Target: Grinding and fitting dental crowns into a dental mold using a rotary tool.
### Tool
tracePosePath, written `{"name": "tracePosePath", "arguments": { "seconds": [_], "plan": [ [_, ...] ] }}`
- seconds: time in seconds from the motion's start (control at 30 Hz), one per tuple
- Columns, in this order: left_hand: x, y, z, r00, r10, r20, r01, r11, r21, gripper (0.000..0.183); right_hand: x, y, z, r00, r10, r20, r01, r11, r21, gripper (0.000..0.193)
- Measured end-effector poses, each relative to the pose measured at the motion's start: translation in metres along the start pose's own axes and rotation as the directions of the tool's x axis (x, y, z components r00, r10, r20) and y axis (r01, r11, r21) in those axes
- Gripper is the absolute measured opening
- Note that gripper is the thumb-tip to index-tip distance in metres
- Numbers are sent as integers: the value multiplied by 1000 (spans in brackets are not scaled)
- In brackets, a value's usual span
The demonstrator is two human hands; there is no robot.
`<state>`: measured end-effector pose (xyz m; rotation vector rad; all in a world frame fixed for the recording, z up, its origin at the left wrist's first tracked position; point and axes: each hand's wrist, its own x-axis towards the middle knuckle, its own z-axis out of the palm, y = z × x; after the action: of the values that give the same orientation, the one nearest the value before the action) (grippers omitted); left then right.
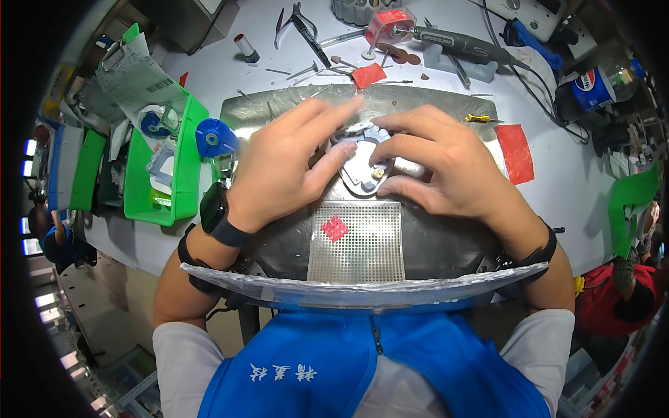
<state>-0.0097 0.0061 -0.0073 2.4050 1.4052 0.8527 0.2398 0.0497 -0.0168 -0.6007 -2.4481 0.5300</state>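
Between my hands is a small dental cast (pixel 359 174), pale grey and white on a flat base, with a small yellowish spot near its lower right. My left hand (pixel 286 157) curls over its left side, thumb pressed on the cast and index finger stretched past the far edge. My right hand (pixel 446 157) grips it from the right, with fingers over the top and thumb at the lower right edge. My fingers hide part of the far rim. Just below lies a perforated metal plate (pixel 357 258) carrying a crumpled red piece of paper (pixel 334 228).
A green bin (pixel 167 209) and a blue disc-shaped holder (pixel 214 138) stand left. Beyond the metal work surface (pixel 244 108) lie pliers (pixel 306 35), loose burs and a corded rotary handpiece (pixel 463 45). A red sheet (pixel 516 153) and yellow-handled screwdriver (pixel 482 118) lie right. A clear shield (pixel 362 296) crosses in front.
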Motion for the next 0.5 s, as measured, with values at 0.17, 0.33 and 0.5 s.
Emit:
{"name": "tracePosePath", "arguments": {
  "seconds": [0.17, 0.33, 0.5],
  "plan": [
    [2, -8, 4, 996, -53, -77, 41, 986, -161, 24, 2, -2, -1, 1000, -17, -9, 17, 1000, 17, 35],
    [6, -1, 7, 995, -66, -81, 61, 996, -61, 15, 3, -1, -2, 1000, -14, 4, 13, 1000, 18, 35],
    [7, -3, 9, 994, 29, -106, -29, 1000, -4, 12, 4, -2, -2, 1000, -7, 9, 7, 1000, -2, 35]
  ]
}}
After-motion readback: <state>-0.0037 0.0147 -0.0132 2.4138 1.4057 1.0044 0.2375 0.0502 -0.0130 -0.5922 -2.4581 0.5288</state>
